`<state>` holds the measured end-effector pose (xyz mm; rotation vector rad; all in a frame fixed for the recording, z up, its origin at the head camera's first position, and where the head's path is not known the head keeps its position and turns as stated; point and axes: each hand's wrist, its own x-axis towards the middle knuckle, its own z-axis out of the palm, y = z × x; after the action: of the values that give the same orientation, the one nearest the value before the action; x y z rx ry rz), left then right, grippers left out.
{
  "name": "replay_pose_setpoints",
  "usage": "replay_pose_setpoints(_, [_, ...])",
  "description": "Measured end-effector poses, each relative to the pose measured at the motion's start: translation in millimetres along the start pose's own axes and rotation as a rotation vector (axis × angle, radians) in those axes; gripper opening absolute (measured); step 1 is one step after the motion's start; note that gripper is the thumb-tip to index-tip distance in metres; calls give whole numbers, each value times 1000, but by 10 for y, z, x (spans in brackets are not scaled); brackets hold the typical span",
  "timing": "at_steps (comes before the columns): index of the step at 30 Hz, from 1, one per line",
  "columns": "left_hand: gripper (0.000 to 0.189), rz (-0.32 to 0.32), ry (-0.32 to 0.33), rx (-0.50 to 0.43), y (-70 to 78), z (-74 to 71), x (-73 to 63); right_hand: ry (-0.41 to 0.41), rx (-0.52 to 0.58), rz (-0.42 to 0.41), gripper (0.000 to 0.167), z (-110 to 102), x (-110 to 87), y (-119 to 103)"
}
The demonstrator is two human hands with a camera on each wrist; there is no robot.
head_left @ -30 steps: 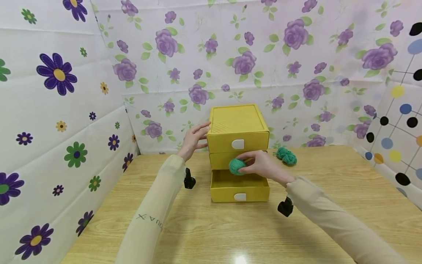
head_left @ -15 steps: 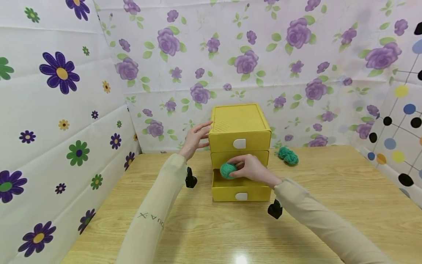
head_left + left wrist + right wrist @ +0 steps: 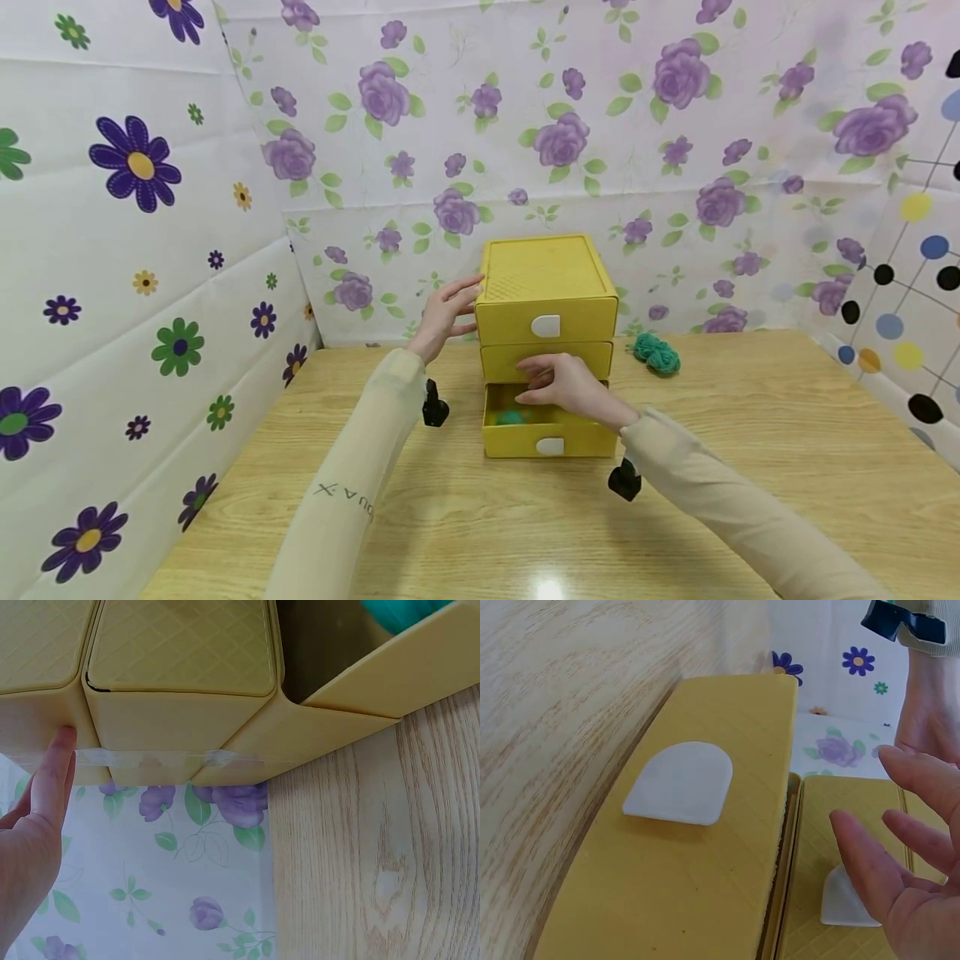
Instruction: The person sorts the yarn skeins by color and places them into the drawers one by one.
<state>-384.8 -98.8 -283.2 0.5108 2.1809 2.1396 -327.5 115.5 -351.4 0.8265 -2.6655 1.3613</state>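
A yellow three-tier drawer cabinet stands on the table, its bottom drawer pulled out. Inside that drawer, towards its left side, lies a green ball of yarn, partly hidden by the drawer front; its edge also shows as green yarn in the left wrist view. Just above the drawer is my right hand, thumb and fingers apart with nothing between them. My left hand rests its fingertips on the cabinet's upper left side; one straight finger touches the wall in the left wrist view.
A second green yarn bundle lies on the wooden table, right of the cabinet. White tabs serve as drawer handles. Flowered cloth hangs behind and at the left; dotted cloth is on the right.
My right hand has moved left and let go of the ball of yarn, which has dropped into the bottom drawer. My left hand has stayed at the cabinet's side.
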Motion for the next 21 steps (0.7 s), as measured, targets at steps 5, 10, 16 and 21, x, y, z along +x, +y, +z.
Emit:
replay_pose_setpoints(5, [42,-2,-2,-2,-2,3,9,-4,8,14,44,-11,-27,-38])
replay_pose_setpoints(10, [42,2,11,-11,-90,-23,83,-23,62,40,42,-43,-69,-82])
replay_pose_setpoints(16, [40,8,35,-11,-223,-62,179,-55,194,49,40,-103,-140,-92])
replay_pose_setpoints(21, [40,0,32,-21,-179,-55,150,-46,207,38,38,-171,-203,-79])
